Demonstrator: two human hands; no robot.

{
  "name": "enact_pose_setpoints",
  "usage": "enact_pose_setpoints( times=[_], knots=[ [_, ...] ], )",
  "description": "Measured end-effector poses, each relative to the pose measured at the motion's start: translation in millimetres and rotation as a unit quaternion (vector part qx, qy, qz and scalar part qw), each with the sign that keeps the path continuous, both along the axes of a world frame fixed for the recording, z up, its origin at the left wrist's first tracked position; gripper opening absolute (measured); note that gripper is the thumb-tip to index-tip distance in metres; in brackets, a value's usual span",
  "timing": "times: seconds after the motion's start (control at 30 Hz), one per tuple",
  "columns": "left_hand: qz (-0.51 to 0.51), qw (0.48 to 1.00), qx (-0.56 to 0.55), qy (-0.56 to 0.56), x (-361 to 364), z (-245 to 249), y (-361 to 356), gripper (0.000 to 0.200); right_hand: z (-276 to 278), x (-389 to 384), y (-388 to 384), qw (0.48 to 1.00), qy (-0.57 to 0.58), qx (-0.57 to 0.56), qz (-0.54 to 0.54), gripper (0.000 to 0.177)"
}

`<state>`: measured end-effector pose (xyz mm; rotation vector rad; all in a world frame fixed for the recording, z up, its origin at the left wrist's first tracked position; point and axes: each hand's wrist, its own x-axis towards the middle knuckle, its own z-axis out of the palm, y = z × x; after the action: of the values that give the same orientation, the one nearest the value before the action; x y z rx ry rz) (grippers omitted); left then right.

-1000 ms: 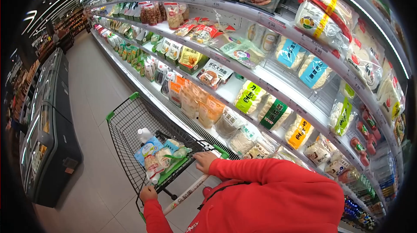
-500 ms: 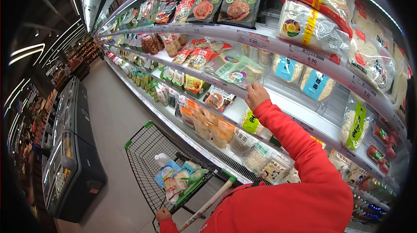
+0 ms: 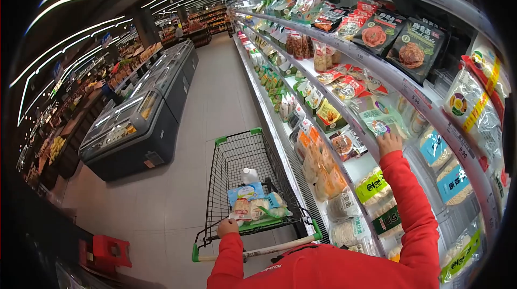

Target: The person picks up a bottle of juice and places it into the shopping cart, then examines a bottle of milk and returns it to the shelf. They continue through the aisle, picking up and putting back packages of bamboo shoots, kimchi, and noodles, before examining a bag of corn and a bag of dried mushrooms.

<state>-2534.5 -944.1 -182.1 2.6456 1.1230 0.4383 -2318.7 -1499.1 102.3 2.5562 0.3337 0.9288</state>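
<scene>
My right hand [image 3: 389, 143], in a red sleeve, reaches to the refrigerated shelf and touches the front of a pale green clear packet [image 3: 381, 122]; its fingers are bent and partly hidden against the packet. My left hand [image 3: 228, 227] is closed on the near left corner of the shopping cart [image 3: 242, 137], a black wire basket with green corners. Inside the cart lie a white bottle [image 3: 250, 176], a blue packet [image 3: 245, 192] and several bagged foods [image 3: 260, 207].
Shelves of packaged noodles [image 3: 412, 49] run along the right. A dark freezer chest [image 3: 141, 127] stands left across the tiled aisle [image 3: 207, 100]. A red stool [image 3: 111, 251] is at the lower left. A person [image 3: 179, 32] is far off.
The view has swung left along the aisle, so the cart and shelves appear further right. My right hand is still at the green packet, and my left hand is still on the cart.
</scene>
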Motion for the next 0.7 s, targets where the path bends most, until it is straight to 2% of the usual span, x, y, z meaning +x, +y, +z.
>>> enact_pose_setpoints(
  times=[0.07,0.17,0.27,0.37,0.57,0.67,0.7],
  knots=[
    [-0.002,1.0,-0.017,0.018,-1.1,6.7,-3.2,0.029,-3.1,3.6,-3.6,0.999,-0.036,-0.008,0.034,0.019],
    [0.018,1.0,-0.02,0.007,-1.6,14.4,-8.7,0.028,15.7,16.3,-7.1,0.996,-0.049,0.078,0.024,0.022],
    [0.019,1.0,-0.012,0.002,-1.7,10.5,-5.8,0.028,56.9,10.2,-0.9,0.992,-0.095,0.072,0.029,0.017],
    [0.013,1.0,-0.02,0.002,2.2,10.9,-5.7,0.029,77.5,4.2,4.7,0.965,-0.229,0.023,0.122,0.017],
    [0.008,0.998,-0.057,0.003,-4.4,16.4,-6.7,0.029,117.0,-31.1,39.9,0.917,-0.274,-0.013,0.291,0.018],
    [-0.026,0.998,-0.047,-0.029,-7.3,19.0,-8.3,0.026,131.0,-51.2,79.5,0.886,-0.289,0.018,0.362,0.018],
    [-0.097,0.991,-0.034,-0.084,-6.3,18.5,-10.7,0.024,131.2,-54.8,93.8,0.871,-0.293,0.038,0.393,0.019]
  ],
)
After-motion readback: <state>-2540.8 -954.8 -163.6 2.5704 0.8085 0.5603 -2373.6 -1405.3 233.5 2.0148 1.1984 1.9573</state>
